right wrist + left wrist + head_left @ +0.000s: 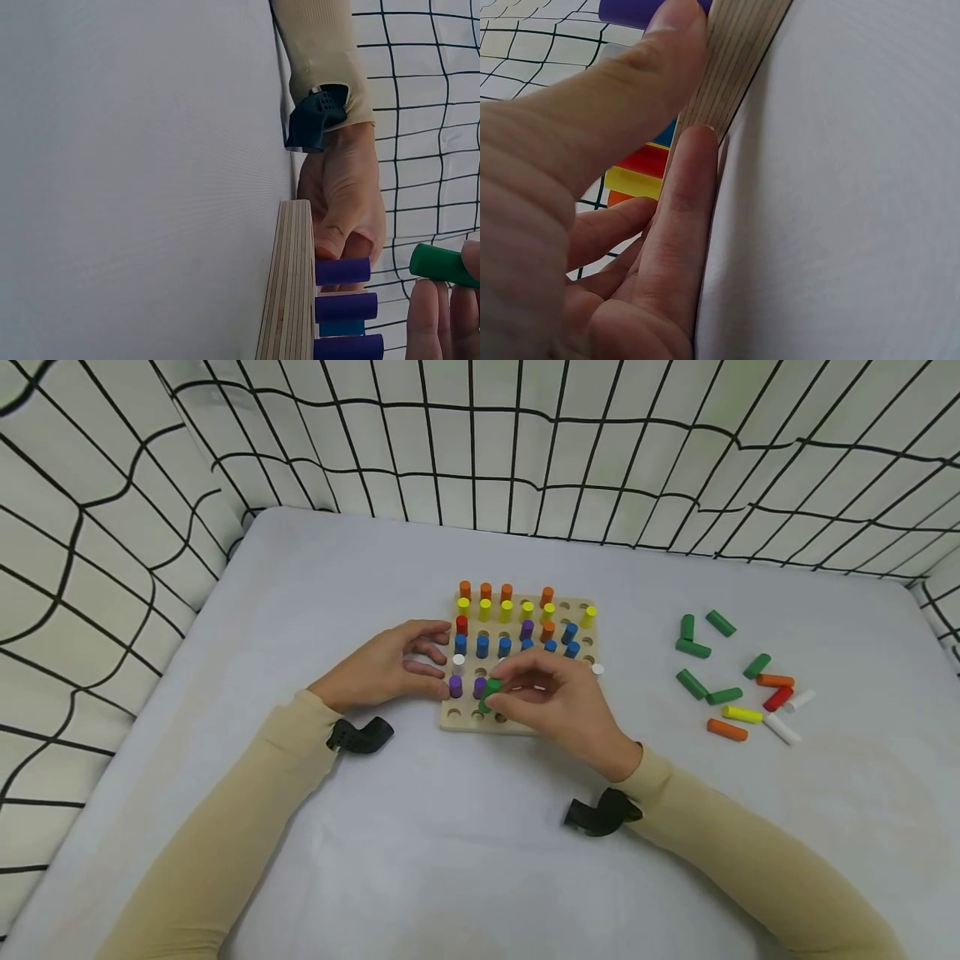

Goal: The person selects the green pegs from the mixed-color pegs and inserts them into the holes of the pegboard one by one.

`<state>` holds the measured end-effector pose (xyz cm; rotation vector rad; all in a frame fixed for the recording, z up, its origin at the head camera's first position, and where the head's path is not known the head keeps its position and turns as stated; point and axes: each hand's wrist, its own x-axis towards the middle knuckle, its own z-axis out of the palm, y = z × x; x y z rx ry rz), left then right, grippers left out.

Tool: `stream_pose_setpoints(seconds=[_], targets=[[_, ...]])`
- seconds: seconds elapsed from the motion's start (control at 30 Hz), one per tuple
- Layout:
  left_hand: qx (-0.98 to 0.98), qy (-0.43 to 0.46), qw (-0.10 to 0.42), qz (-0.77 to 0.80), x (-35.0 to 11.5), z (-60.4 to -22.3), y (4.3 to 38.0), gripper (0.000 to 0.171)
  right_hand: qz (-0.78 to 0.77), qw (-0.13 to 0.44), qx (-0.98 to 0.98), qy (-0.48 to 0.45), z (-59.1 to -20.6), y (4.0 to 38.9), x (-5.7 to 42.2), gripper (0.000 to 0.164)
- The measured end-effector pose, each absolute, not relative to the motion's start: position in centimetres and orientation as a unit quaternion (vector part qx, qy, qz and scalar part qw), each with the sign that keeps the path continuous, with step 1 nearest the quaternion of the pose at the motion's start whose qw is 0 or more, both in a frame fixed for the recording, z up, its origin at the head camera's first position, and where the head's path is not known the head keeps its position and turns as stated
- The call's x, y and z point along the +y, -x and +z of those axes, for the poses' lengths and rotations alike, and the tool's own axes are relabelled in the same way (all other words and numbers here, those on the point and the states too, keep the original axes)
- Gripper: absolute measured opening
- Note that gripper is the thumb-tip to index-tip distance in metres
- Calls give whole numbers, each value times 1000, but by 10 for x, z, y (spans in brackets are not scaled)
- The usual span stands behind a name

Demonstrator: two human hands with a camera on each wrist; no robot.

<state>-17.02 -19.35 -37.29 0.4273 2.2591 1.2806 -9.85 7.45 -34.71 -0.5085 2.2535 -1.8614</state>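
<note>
A wooden pegboard (455, 724) lies flat, with upright pegs in rows: orange at the back, then yellow, a mixed row, blue, white and purple. My left hand (393, 662) rests against its left side. In the left wrist view the straight index finger (686, 195) touches the board's layered edge, and the thumb (641, 82) lies by a purple peg (622, 12). Over the front of the board, my right hand (570, 706) pinches a green peg (489, 695) between thumb and fingers. In the right wrist view this peg (439, 264) hangs above the purple pegs (345, 307).
To the right lie loose pegs on the white tabletop (450, 843): several green pegs (692, 684), two orange, a yellow peg (742, 714), a red peg (777, 698) and two white. Black wire mesh (472, 443) stands along the back and left. Each wrist carries a black camera mount (602, 812).
</note>
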Motion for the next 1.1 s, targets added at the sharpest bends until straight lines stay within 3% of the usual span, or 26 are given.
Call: stream_pose_setpoints(seconds=[1.1], targets=[[827,-167,245,477,-195,-373,170,90,-594,57,767,236,-365,98,50,22]])
